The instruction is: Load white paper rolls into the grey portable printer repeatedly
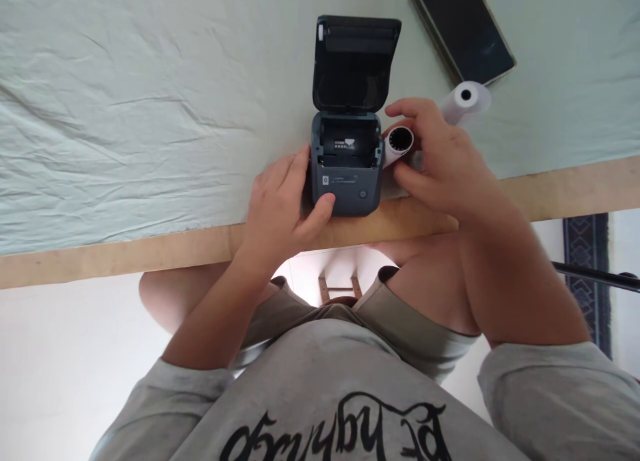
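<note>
A small dark blue-grey label printer (345, 193) sits near the table's front edge with its black lid (356, 64) swung up. Its paper bay shows, with a small printed sticker inside. My left hand (280, 197) grips the printer's left side, thumb over the front top. Against the printer's right side, my right hand (437, 157) has its fingers curled round a small white paper roll (393, 155) with a dark hollow core. The undersides of those fingers are partly hidden. Just beyond that hand stands a second white paper roll (454, 106), its loose end curling out.
A dark smartphone (465, 31) lies on the pale green cloth (150, 101) at the back right. The table's bare wooden edge (200, 247) runs in front of my legs. At the lower right are a black bar (600, 275) and a patterned rug (587, 254).
</note>
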`<state>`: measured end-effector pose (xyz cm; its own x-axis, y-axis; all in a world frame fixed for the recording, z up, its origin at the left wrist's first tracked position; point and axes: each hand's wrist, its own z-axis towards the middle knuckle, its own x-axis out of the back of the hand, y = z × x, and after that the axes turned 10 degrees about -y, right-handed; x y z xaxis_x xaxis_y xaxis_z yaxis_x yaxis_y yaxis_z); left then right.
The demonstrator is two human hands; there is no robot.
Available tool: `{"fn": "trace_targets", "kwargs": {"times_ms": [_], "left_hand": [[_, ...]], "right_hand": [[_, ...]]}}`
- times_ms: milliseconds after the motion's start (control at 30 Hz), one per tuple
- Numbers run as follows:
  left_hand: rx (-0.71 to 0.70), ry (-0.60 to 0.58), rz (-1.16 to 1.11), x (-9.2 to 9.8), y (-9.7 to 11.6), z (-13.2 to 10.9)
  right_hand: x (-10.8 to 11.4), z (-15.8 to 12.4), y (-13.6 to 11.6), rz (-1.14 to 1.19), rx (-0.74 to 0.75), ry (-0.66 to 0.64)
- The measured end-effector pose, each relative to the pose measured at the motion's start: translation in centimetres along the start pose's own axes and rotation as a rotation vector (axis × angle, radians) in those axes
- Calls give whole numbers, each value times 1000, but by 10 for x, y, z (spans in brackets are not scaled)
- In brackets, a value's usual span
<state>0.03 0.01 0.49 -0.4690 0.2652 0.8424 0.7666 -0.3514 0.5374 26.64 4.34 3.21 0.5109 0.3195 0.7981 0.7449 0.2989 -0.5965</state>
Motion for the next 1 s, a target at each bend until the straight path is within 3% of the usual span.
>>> {"fn": "trace_targets", "kwargs": {"times_ms": [233,633,867,1000], "left_hand": [[0,21,28,-2,-1,0],[1,8,-8,-1,0,0],[5,-9,-1,1,0,0],[7,-12,-14,2,1,0]], "right_hand": [[-1,0,-2,-56,5,34],[1,-2,2,-25,-7,49],[-1,-3,1,9,-96,75],[-2,-4,1,66,-59,85]]}}
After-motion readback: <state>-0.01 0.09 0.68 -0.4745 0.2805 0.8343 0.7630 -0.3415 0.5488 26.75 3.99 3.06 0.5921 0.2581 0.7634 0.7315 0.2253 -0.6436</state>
